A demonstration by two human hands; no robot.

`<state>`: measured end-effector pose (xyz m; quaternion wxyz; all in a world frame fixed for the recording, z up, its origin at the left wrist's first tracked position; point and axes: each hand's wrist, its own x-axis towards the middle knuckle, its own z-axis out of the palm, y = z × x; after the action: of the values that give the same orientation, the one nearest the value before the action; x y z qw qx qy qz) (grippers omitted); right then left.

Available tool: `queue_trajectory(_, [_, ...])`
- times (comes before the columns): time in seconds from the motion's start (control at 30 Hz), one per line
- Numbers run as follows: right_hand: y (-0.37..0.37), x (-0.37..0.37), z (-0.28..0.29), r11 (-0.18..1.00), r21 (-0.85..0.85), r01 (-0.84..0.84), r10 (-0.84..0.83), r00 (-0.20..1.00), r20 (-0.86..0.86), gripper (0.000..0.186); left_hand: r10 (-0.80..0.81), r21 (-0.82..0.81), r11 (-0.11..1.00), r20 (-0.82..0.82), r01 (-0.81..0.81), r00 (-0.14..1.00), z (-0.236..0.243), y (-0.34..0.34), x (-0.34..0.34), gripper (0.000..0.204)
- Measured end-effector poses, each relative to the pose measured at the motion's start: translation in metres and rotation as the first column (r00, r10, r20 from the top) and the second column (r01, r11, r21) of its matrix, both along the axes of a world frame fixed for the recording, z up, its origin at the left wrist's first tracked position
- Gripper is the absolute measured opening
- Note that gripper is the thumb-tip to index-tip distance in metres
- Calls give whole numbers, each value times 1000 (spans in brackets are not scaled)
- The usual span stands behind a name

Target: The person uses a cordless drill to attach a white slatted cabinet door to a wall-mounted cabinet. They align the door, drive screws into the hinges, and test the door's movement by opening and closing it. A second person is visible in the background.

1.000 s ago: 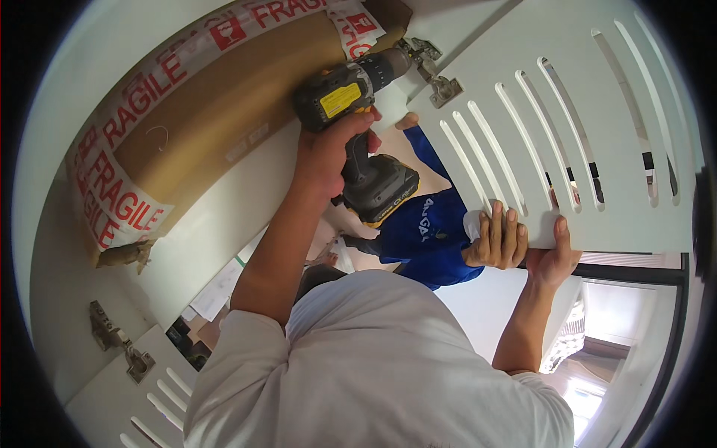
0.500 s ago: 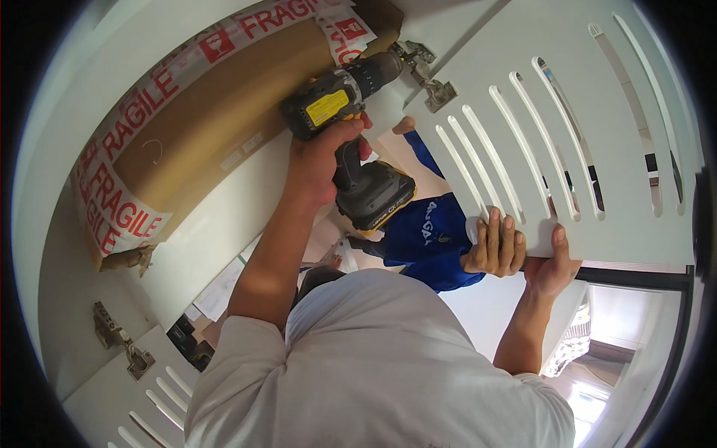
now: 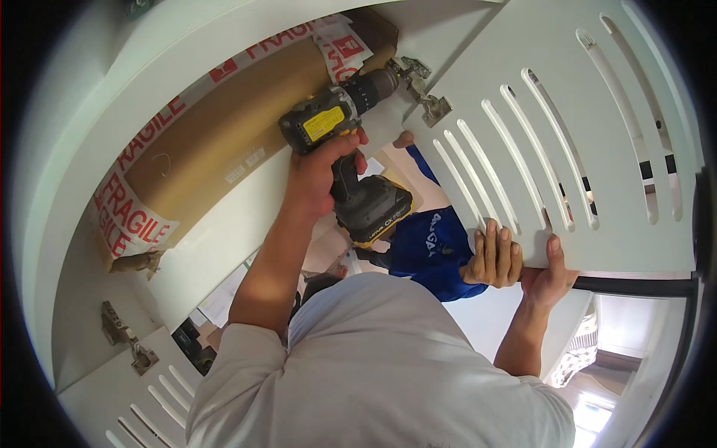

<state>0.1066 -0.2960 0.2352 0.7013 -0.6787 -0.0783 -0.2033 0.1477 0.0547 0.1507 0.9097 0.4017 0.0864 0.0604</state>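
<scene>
My left hand (image 3: 312,175) is wrapped round the grip of a black and yellow cordless drill (image 3: 314,123). The drill's chuck reaches the upper metal hinge (image 3: 414,75), which joins a white slotted cabinet door (image 3: 515,56) to the cabinet's side; the chuck hides the bit's tip. At the door's lower edge, my right hand (image 3: 547,278) grips with its thumb on the near face and its fingers out of sight behind. Just left of it, a co-worker's hand (image 3: 493,257) holds the same edge, and another hand (image 3: 403,140) touches the door near the hinge.
A long taped cardboard box (image 3: 216,127) lies inside the cabinet behind the drill. Below stands the co-worker in a blue shirt (image 3: 429,246). At lower left, a second slotted door (image 3: 142,396) hangs on its own hinge (image 3: 127,340).
The view has shifted slightly, so the door and box appear lower. Both hands keep their hold, and the drill stays at the hinge.
</scene>
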Motion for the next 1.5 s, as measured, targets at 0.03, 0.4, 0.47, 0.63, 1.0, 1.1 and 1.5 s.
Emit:
queue_trajectory(0.03, [0, 0, 0, 1000, 28, -4, 4, 1000, -9, 56, 4, 9, 1000, -25, -3, 1000, 0, 0, 0, 31])
queue_trajectory(0.4, [-2, -4, -3, 1000, 16, -2, 2, 1000, -22, 56, 0, 41, 999, 1, 0, 1000, 7, 1, -1, 30])
queue_trajectory(0.47, [-4, -4, -4, 1000, 23, 8, -8, 999, -31, 56, 4, 47, 999, 0, -4, 1000, 8, -1, -2, 28])
queue_trajectory(0.63, [-4, -3, -5, 1000, 29, -1, 1, 1000, -12, 53, 17, 38, 999, 21, -18, 1000, 11, -3, -1, 24])
queue_trajectory(1.0, [-2, -4, -5, 998, 27, 62, -61, 997, -38, 49, 16, 46, 999, 5, -16, 1000, 9, -2, 1, 24])
queue_trajectory(1.1, [-4, -4, -7, 997, 5, 81, -81, 996, -31, 48, 10, 46, 999, 29, -11, 1000, 6, -1, 3, 25])
queue_trajectory(1.5, [-3, -3, -6, 998, 13, 65, -65, 998, -15, 47, 4, 48, 999, 47, -6, 999, 3, -3, 5, 26])
